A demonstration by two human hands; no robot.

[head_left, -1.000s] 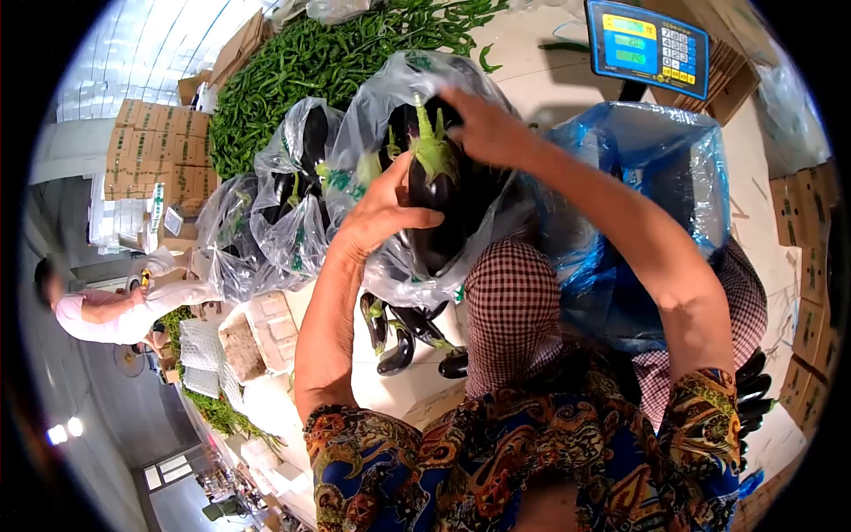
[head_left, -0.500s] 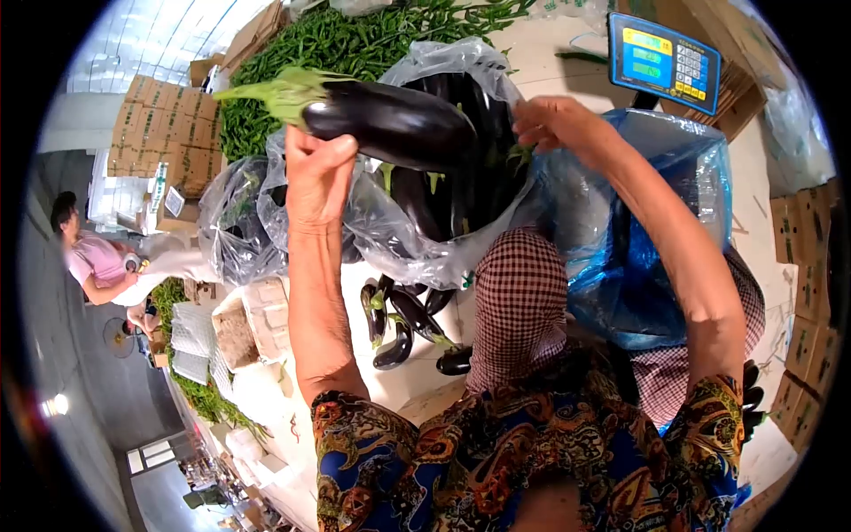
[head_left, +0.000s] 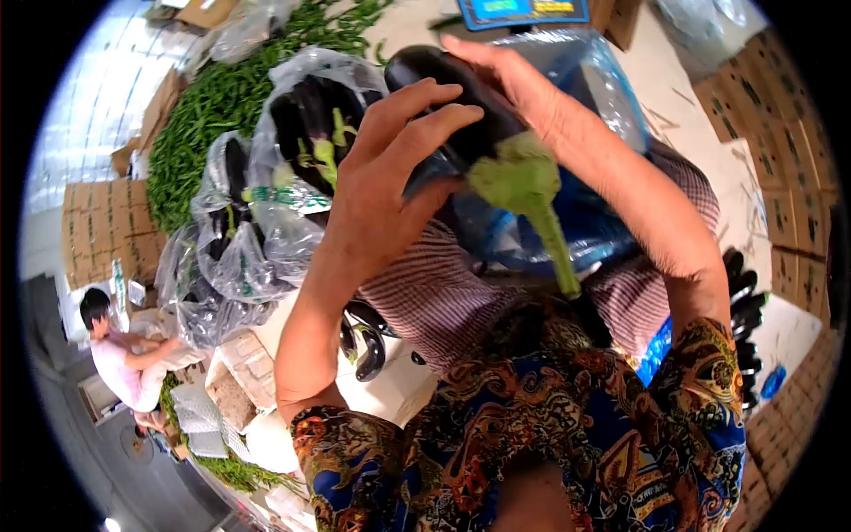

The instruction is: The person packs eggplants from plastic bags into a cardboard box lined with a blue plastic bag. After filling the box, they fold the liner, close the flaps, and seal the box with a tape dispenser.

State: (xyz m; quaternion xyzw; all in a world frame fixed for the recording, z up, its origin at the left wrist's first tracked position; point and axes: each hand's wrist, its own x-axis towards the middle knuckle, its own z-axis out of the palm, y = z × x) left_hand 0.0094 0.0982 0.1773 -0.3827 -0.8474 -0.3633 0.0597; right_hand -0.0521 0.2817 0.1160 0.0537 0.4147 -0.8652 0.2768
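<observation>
A large dark purple eggplant is held between both my hands, its green cap and long stem pointing down toward me. My left hand lies along its left side, fingers bent over the skin and thumb near the cap. From the other side my right hand closes on it, thumb along the upper edge and most fingers hidden behind. Under the eggplant, between my knees, an open blue plastic bag spreads; its contents are mostly hidden. Left of my hands stands a clear bag of eggplants.
Green peppers lie heaped beyond the clear bags. A scale shows at the top edge. Loose eggplants lie on the floor, with more at the right. A person sits at the left; cartons are stacked nearby.
The eggplant has moved right, from above the clear bag to above the blue bag, and turned so its stem points toward me. My right hand has joined the left on it. The view has shifted right.
</observation>
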